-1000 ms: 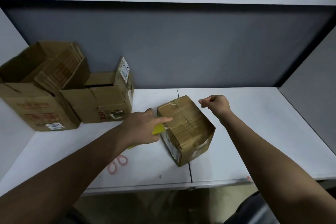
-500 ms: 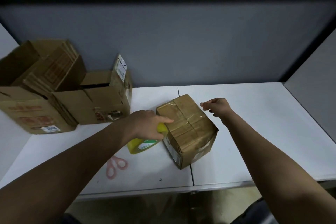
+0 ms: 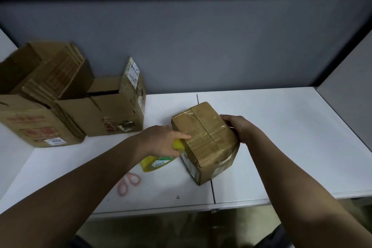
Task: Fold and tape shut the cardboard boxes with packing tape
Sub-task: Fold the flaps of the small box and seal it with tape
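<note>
My left hand (image 3: 161, 143) holds a yellow tape dispenser (image 3: 159, 160) against the near-left side of the small taped box (image 3: 205, 139), forefinger stretched out onto the box's top edge, the other fingers curled round the dispenser. My right hand (image 3: 239, 129) clasps the box's far-right side, fingers bent over its top edge. The box sits between both grips on the white worktop (image 3: 281, 147), its top crossed by shiny tape. Just below my left grip lie pink-handled scissors (image 3: 128, 183). Well off to the left of that grip, two open cardboard boxes stand side by side: a smaller one (image 3: 104, 115) and a larger one (image 3: 34, 110) beyond it.
</note>
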A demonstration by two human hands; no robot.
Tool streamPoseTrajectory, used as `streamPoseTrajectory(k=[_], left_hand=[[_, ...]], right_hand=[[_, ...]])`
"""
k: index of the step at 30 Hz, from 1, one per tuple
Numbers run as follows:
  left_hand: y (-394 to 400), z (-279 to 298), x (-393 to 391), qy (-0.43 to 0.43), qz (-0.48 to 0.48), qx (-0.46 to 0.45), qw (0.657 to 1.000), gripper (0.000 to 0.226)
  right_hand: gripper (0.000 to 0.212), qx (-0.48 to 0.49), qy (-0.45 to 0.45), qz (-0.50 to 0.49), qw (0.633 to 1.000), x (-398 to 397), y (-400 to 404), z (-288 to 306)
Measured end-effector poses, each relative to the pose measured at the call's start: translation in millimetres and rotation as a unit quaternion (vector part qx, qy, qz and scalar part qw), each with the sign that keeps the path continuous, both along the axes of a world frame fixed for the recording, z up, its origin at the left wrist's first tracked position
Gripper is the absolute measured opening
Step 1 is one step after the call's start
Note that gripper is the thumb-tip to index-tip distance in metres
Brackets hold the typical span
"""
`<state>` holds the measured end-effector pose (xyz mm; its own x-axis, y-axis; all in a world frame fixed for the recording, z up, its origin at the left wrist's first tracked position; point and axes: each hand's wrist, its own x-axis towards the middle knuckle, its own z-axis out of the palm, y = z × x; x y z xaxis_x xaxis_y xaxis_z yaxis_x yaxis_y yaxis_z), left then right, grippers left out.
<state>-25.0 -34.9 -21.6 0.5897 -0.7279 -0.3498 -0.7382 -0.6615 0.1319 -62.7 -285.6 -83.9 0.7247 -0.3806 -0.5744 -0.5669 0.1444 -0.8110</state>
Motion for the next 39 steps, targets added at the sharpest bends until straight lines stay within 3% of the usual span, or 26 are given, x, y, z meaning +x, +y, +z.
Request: streamPoseTrajectory(k=[5,11,14,16,18,21,30,36,39], left_hand=[[3,3,-1,-0.018,0.006,-0.028,0.999,0.059],[5,9,-1,-0.02,0.006,-0.048,0.999,0.06],[12,9,1,-0.01,0.019,-0.055,0.998,0.061],[14,9,2,-0.005,0.021,-0.06,0.998,0.061],[14,10,1,-0.006,0.019,-0.062,0.998,0.062],[13,10,0,-0.004,0.02,-0.064,0.998,0.063],[14,24,-7,-0.011,0.028,-0.097,0.995,0.06],[1,49,-4,-0.027,0.023,-0.141,0.989,0.056],[-3,53,-4,-0.04,0.023,-0.126,0.991,0.056]], right_hand=[[0.019,0.025,0.03,0.026,0.999,1,-1,5],[0.008,-0.081,0.114,0.144,0.98,-8,3,-17],[0.007,-0.167,0.045,0.055,0.983,-10,-10,-18],[0.012,-0.267,-0.041,-0.02,0.963,-11,-14,-8],[0.02,-0.304,-0.087,-0.018,0.949,-13,1,3],[0.03,-0.346,-0.049,0.044,0.936,-12,31,0],[0.04,-0.371,0.008,0.032,0.928,-13,53,-10],[0.044,-0.447,0.021,0.041,0.894,-15,65,-16],[0.035,-0.502,-0.002,0.049,0.864,-16,65,-19]])
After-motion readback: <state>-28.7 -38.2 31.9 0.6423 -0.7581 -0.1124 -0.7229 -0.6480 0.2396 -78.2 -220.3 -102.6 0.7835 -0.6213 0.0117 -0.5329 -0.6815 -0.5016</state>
